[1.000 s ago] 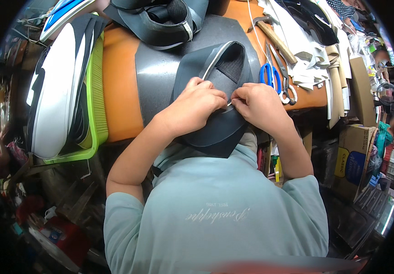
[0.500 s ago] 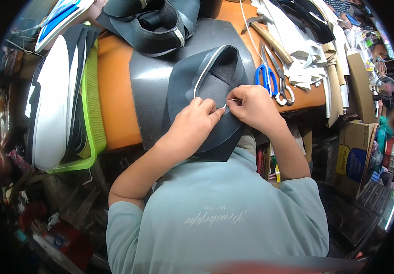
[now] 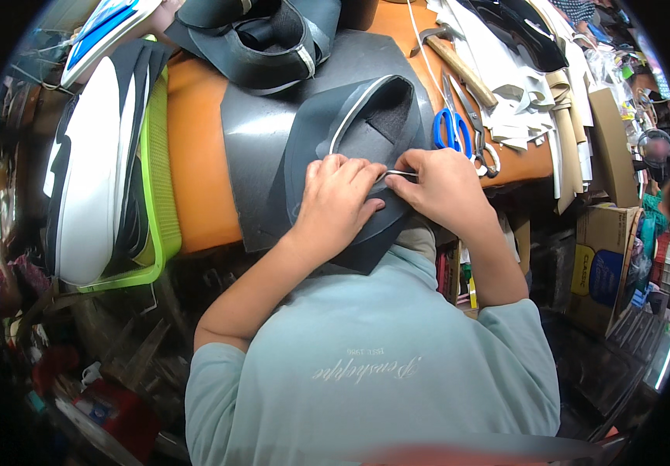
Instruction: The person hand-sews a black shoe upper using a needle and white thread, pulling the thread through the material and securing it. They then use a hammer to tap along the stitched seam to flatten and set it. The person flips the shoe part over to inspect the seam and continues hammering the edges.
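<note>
A black shoe upper [image 3: 309,128] lies in front of me, its opening facing up. White edging tape [image 3: 348,118] runs along the left side of that opening. My left hand [image 3: 336,200] rests over the near rim, fingers bent onto it and thumb lower down; what lies under the fingers is hidden. Just to the right, my right hand [image 3: 445,189] pinches the white tape between thumb and forefinger, and a short length shows between the two hands. Beneath the upper is a dark, smooth board [image 3: 253,167].
More black uppers [image 3: 273,54] sit behind. A green basket [image 3: 166,225] holding white and black shoe pieces [image 3: 86,171] stands left. Blue-handled scissors [image 3: 451,132], a second pair of scissors [image 3: 492,161], a hammer [image 3: 463,71] and white scraps [image 3: 517,116] lie right on the orange table [image 3: 195,171].
My left hand has rolled flatter over the rim, its fingers shifting right. The right hand has drawn slightly right, and more tape shows between my hands.
</note>
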